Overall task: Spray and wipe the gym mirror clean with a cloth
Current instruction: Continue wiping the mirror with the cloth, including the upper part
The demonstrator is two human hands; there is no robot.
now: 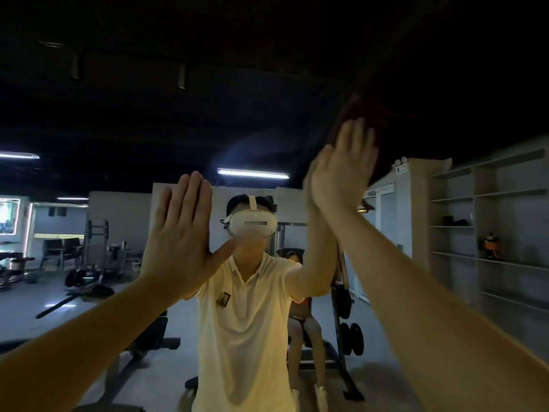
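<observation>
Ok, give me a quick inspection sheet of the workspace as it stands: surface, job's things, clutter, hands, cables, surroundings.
Surface: gym mirror fills the view; in the dim light I cannot tell streaks or spray.
Job's things: dark red cloth, blurred, high on the glass under the right hand; no spray bottle seen.
Clutter: nothing seen on the glass.
Hands: left hand flat at the glass, fingers straight, holding nothing; right hand flat, fingers straight, pressing the cloth.
Cables: nothing seen.
Surroundings: all reflected: weight plates, wall shelves, ceiling tube light, a seated person behind.
</observation>
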